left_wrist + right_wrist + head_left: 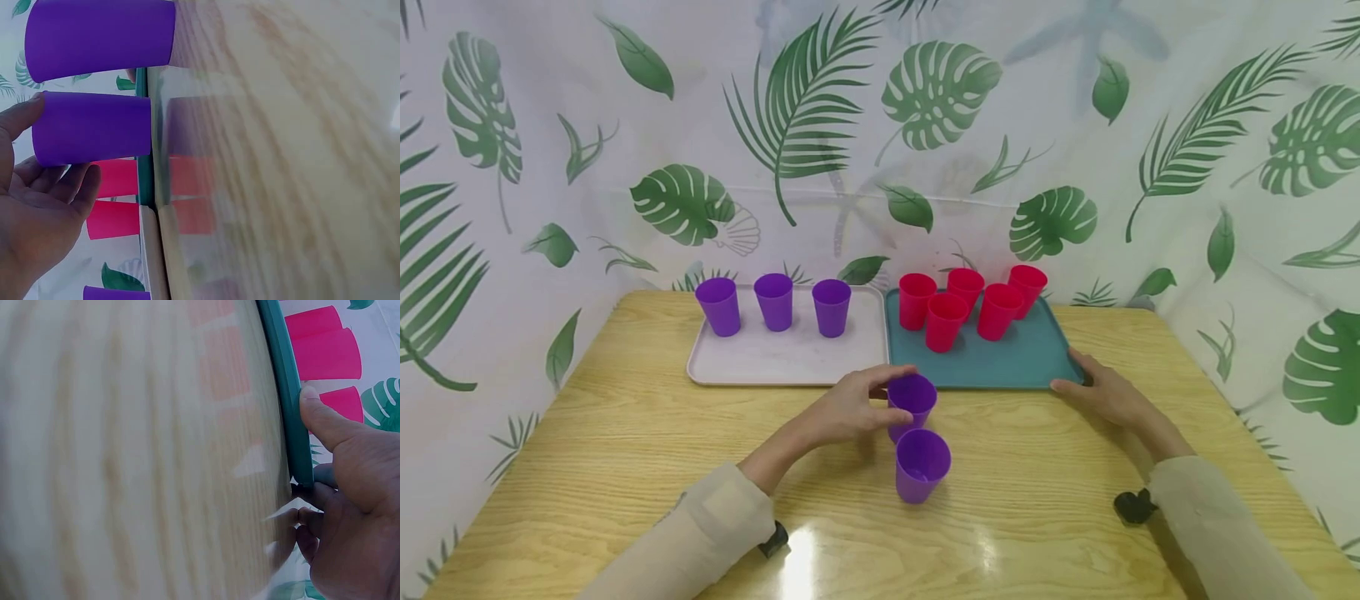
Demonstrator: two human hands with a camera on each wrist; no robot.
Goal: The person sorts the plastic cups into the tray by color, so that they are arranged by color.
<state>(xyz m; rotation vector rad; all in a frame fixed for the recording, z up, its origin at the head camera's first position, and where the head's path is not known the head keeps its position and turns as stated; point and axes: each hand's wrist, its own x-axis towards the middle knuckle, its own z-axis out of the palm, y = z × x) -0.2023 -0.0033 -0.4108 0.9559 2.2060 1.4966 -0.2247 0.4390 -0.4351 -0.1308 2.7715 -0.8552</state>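
Observation:
With thumb and fingers on opposite sides near the rim, my left hand (pixel 852 406) grips a purple cup (pixel 94 128) that stands upright in front of the trays. A second purple cup (pixel 922 467) stands just nearer to me. My right hand (pixel 1108 396) holds the front right corner of the teal tray (pixel 1000 371); in the right wrist view the thumb lies on the tray's rim and the fingers curl round the corner. Several red cups (pixel 946 323) stand upright on that tray. On the white tray (pixel 775 362) to its left are three upright purple cups (pixel 832 308).
The two trays lie side by side at the back of the wooden table (pixel 1015 517). Behind and at the sides hangs a white cloth (pixel 955 192) with green leaf prints.

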